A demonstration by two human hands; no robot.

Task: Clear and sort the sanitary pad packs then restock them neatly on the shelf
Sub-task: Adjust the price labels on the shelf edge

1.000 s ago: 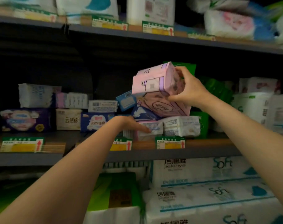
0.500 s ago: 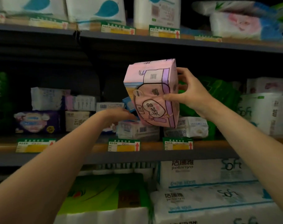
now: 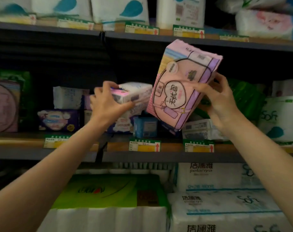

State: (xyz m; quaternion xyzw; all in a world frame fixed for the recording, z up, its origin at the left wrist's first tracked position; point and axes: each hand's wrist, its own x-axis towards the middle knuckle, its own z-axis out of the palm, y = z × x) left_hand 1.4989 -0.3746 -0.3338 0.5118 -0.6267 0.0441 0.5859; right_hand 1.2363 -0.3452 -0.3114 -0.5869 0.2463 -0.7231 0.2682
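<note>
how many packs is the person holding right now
2. A big pink pack with purple trim is held tilted in the right hand, clear of the middle shelf. A smaller white pack with pink print is gripped by the left hand.

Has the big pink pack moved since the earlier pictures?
Yes. The big pink pack in the right hand has risen off the stacked packs toward the upper shelf edge.
</note>
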